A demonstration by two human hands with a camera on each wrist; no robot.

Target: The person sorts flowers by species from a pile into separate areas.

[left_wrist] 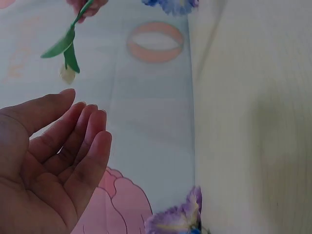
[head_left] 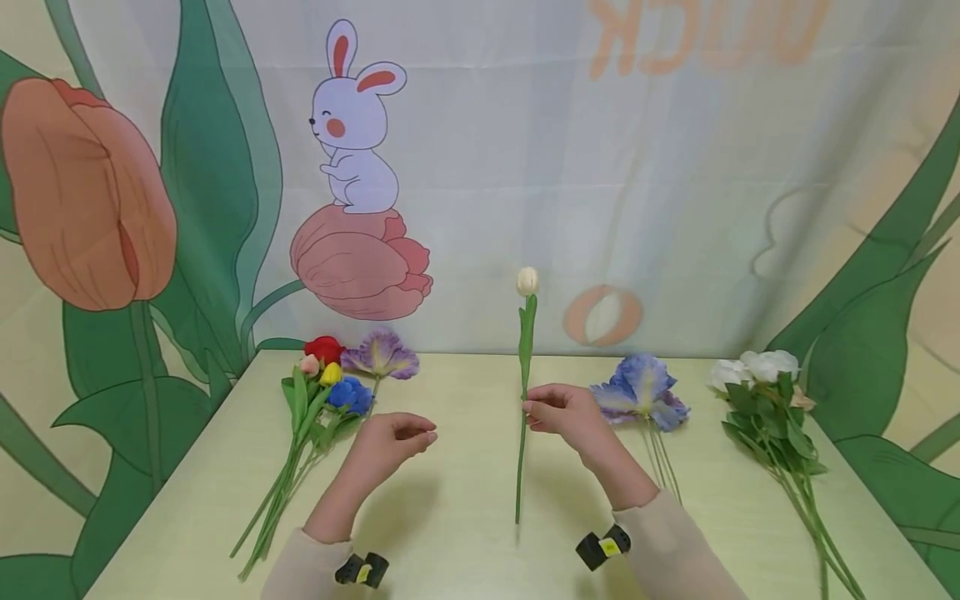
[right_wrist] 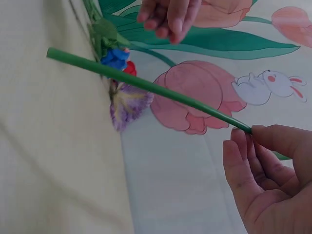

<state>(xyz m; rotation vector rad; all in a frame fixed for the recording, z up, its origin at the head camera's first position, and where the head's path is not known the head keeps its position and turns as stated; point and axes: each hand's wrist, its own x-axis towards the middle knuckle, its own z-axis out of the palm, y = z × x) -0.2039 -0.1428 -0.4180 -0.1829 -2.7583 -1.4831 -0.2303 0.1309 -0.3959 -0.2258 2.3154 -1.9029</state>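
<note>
A white artificial tulip [head_left: 527, 282] stands nearly upright above the middle of the table, its green stem [right_wrist: 146, 85] pinched between the thumb and fingers of my right hand [head_left: 564, 414]. Below the pinch the stem's cut end hangs free. My left hand [head_left: 393, 446] hovers to the left of the tulip with relaxed, slightly bent fingers and holds nothing. The left wrist view shows its palm [left_wrist: 46, 180] with a gap between thumb and fingertips. Nearest to that hand lie a blue flower [head_left: 350, 395] and a purple iris-like flower [head_left: 381, 355].
On the left of the pale table [head_left: 465, 467] lies a bunch with a red rose [head_left: 325, 349] and a yellow tulip [head_left: 331, 374]. To the right are blue-violet flowers [head_left: 642, 390] and white flowers [head_left: 767, 367] with long stems. A printed curtain [head_left: 480, 167] hangs behind.
</note>
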